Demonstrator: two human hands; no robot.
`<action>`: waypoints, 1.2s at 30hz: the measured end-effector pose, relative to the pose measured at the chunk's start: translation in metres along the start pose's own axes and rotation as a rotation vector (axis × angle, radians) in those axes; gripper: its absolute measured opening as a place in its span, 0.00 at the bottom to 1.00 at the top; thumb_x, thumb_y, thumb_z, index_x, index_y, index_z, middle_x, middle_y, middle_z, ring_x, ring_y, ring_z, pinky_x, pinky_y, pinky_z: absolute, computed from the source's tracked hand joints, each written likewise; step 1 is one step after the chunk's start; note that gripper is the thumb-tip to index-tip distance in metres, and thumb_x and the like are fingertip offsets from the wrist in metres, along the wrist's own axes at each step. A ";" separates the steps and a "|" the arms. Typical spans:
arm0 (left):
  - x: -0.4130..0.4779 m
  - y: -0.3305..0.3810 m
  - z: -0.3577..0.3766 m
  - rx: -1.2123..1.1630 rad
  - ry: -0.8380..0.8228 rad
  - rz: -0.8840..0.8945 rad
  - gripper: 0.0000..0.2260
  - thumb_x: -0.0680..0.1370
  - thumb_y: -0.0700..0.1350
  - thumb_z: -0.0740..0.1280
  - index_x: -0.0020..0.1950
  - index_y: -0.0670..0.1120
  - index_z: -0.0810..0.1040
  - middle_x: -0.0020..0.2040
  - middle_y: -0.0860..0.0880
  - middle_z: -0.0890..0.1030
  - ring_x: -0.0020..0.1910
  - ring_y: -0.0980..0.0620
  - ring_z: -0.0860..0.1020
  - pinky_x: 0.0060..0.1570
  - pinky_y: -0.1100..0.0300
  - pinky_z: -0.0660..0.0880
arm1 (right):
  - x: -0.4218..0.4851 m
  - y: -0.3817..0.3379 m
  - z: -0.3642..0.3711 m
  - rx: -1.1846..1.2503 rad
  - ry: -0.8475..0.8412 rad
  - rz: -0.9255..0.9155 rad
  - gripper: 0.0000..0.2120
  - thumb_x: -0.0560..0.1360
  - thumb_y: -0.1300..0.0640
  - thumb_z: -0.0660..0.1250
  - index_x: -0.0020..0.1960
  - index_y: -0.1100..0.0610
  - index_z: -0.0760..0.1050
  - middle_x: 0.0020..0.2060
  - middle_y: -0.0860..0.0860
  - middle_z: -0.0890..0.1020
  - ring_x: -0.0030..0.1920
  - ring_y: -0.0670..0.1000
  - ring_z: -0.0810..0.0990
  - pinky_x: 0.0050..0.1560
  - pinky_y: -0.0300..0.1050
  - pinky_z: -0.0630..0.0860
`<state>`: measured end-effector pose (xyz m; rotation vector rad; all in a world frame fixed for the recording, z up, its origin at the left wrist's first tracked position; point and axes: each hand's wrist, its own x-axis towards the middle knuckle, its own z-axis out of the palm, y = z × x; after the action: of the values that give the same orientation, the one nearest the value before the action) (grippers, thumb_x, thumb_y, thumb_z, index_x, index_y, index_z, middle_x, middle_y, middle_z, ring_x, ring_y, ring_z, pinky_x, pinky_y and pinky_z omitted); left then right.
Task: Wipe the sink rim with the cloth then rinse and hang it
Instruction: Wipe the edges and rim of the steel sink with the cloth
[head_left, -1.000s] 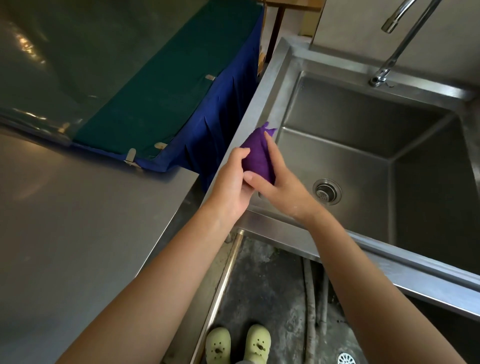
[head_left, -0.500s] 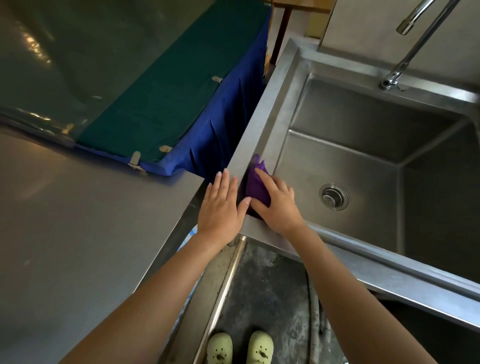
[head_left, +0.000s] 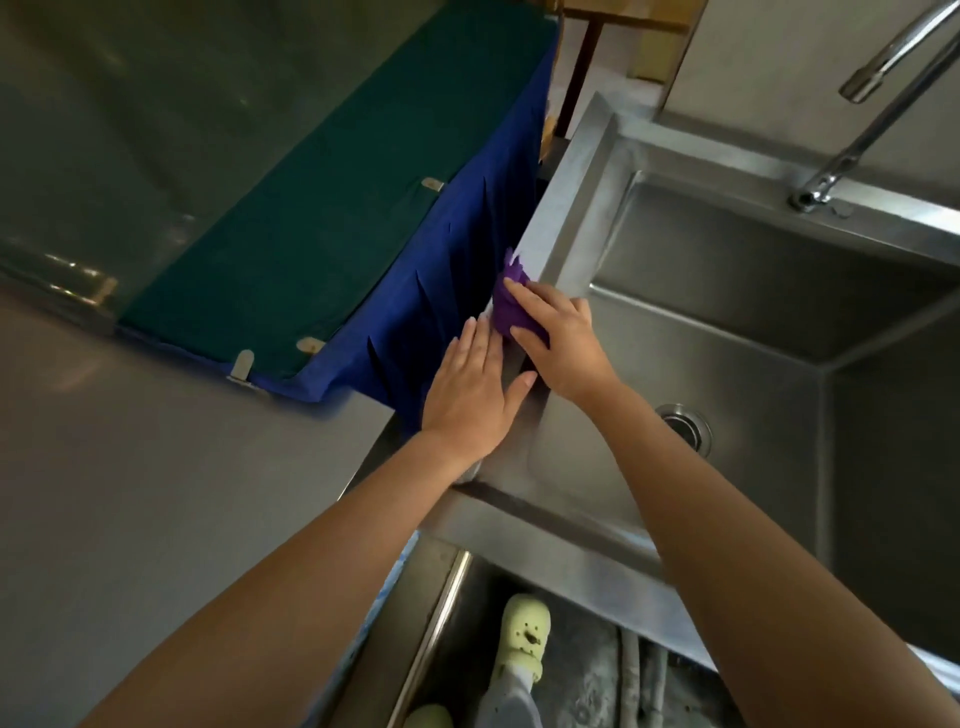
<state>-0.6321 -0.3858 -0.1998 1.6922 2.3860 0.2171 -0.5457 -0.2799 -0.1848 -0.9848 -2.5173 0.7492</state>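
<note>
A purple cloth (head_left: 506, 306) lies bunched on the left rim of the steel sink (head_left: 582, 171). My right hand (head_left: 558, 340) covers the cloth and presses it onto the rim, fingers spread over it. My left hand (head_left: 475, 395) lies flat on the same rim just behind the cloth, fingers straight, fingertips touching the cloth's near edge. Most of the cloth is hidden under my right hand.
The sink basin has a round drain (head_left: 685, 426) and a tall faucet (head_left: 872, 119) at the back right. A table with green and blue fabric (head_left: 322, 249) stands close to the sink's left side. A steel counter (head_left: 130, 467) lies at my left.
Both hands have slid with the cloth farther along the left rim, away from the near corner. My left hand went from holding the cloth to lying flat on the rim.
</note>
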 end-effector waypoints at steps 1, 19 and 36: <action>0.006 0.002 0.000 0.017 0.004 -0.006 0.32 0.79 0.60 0.41 0.76 0.41 0.45 0.78 0.43 0.46 0.77 0.49 0.42 0.74 0.55 0.41 | 0.014 0.004 0.000 -0.071 -0.003 -0.032 0.22 0.79 0.56 0.59 0.72 0.47 0.63 0.71 0.51 0.67 0.60 0.57 0.66 0.65 0.46 0.64; 0.126 0.030 0.001 0.119 0.050 -0.061 0.39 0.74 0.63 0.28 0.76 0.39 0.49 0.77 0.41 0.49 0.77 0.46 0.47 0.73 0.55 0.41 | 0.167 0.083 -0.043 -0.294 -0.123 -0.166 0.23 0.76 0.59 0.58 0.69 0.45 0.67 0.68 0.53 0.69 0.59 0.62 0.67 0.62 0.54 0.67; 0.139 0.032 0.005 0.087 0.089 -0.072 0.35 0.79 0.62 0.37 0.74 0.38 0.58 0.75 0.40 0.61 0.75 0.45 0.57 0.72 0.51 0.51 | 0.259 0.144 -0.097 -0.173 0.050 0.092 0.22 0.78 0.60 0.56 0.72 0.50 0.63 0.69 0.56 0.68 0.64 0.63 0.64 0.66 0.53 0.62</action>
<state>-0.6466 -0.2441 -0.2085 1.6619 2.5512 0.1829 -0.6063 0.0257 -0.1612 -1.1681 -2.5413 0.5308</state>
